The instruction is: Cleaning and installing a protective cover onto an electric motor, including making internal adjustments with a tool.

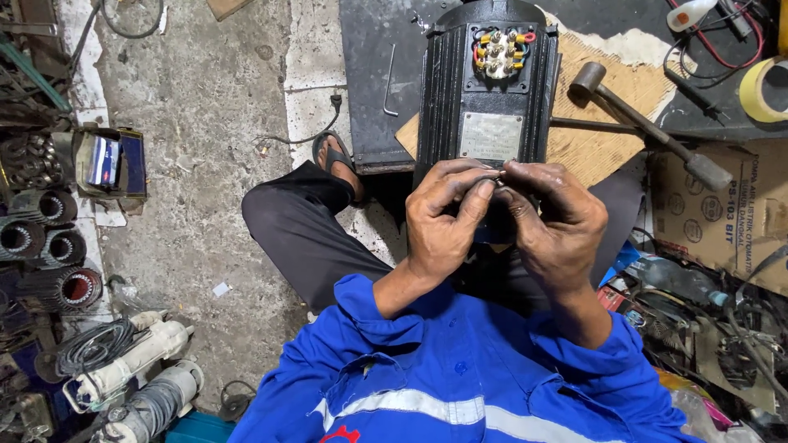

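both my left hand (443, 217) and right hand (552, 220) pinch a small metal part (495, 175) together at the fingertips, just in front of the black electric motor (486, 90). i reckon a slip of greasy fingers could drop it among the clutter below.

Motor housing (486, 90) at 12 o'clock: black, ribbed; grey nameplate (491, 135); red and yellow terminal leads (499, 51). Shirt (460, 369) at 6 o'clock: bright blue, white reflective stripe. Trousers (304, 230): black. Tape roll (763, 89) at 2 o'clock: pale yellow. Floor (205, 107): mottled grey.
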